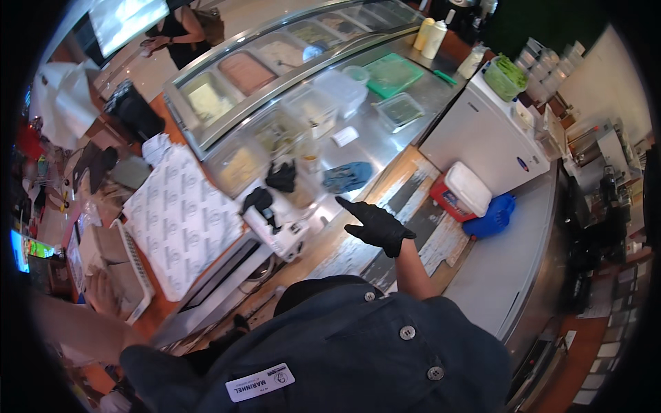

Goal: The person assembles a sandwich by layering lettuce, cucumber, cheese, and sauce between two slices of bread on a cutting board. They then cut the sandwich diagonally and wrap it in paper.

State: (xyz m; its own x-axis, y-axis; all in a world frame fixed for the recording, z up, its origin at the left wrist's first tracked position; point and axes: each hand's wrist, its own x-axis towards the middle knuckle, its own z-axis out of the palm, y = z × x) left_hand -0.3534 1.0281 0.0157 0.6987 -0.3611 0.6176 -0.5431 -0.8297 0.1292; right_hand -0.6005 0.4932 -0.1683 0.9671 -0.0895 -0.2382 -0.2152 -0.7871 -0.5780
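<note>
My right hand (379,227), in a black glove, is raised over the wood-patterned surface with its index finger pointing and nothing held. Just beyond its fingertip a blue patterned item (347,177) rests on the steel counter. At the far left my bare left hand (102,291) touches brown paper or cardboard (111,248) inside a white plastic basket (139,260); its grip is unclear. Printed white wrapping paper (181,217) lies between my arms. Black gloves or cloths (281,175) lie on a white box (276,227) near tubs of food (240,168).
Food pans (247,72) fill a glass-edged counter ahead. A green cutting board (393,75), green-handled knife (445,77) and squeeze bottles (435,38) are beyond. To the right stand a small fridge (480,134), a red tub (454,199) and a blue jug (490,217). A person (183,31) stands across the counter.
</note>
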